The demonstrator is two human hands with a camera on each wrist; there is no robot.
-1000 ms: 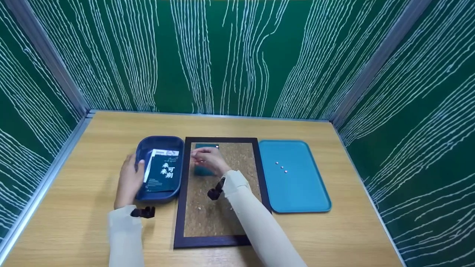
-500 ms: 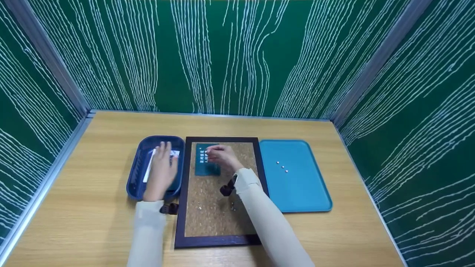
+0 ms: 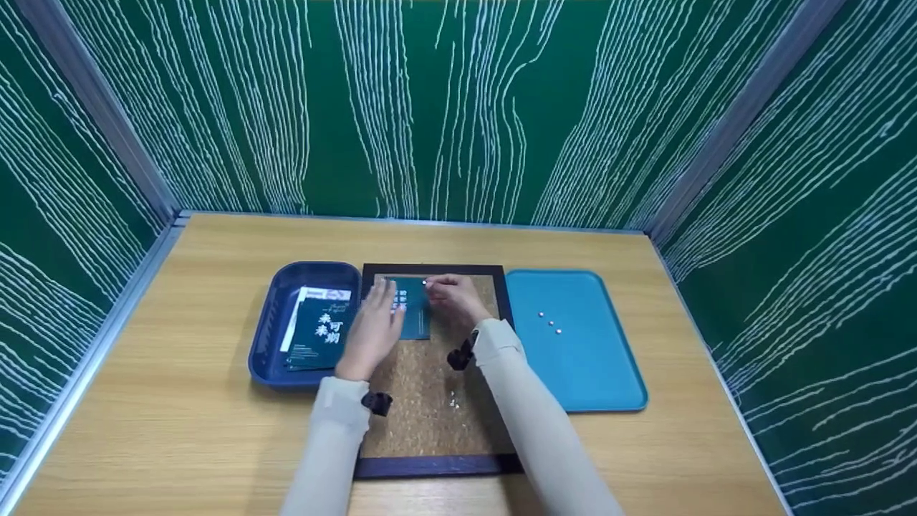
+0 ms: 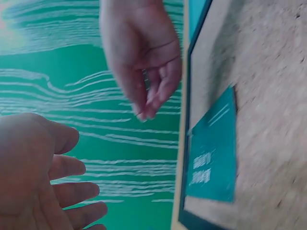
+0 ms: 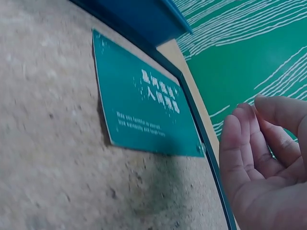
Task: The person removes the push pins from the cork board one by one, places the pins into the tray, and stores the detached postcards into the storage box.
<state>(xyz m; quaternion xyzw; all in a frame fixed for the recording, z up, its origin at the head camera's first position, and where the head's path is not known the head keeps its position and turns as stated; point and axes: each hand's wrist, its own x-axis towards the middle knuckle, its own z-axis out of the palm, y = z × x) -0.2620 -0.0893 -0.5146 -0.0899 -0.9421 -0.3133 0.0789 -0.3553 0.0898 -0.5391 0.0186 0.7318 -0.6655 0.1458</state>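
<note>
My left hand (image 3: 372,326) has its fingers straight and close together, over the left side of a green card with white lettering (image 3: 414,322). In the left wrist view its fingers point forward, with nothing in them. The card lies near the top of a dark-framed cork board (image 3: 415,430). My right hand (image 3: 458,295) is by the card's upper right corner, where a small pin (image 5: 201,146) shows. Its thumb and fingertips come together (image 4: 145,112), apart from the board in the left wrist view; whether a tiny thing is between them is not clear.
Left of the board stands a blue basket (image 3: 266,358) with several printed cards (image 3: 319,333). On the right, a turquoise tray (image 3: 594,373) holds three small pins (image 3: 550,323). Small clear bits (image 3: 453,401) lie on the lower cork. Patterned green walls (image 3: 458,107) surround the table.
My left hand has moved from the basket's left rim, across the basket, to the card's left side. My right hand has shifted from the card's upper left to its upper right corner.
</note>
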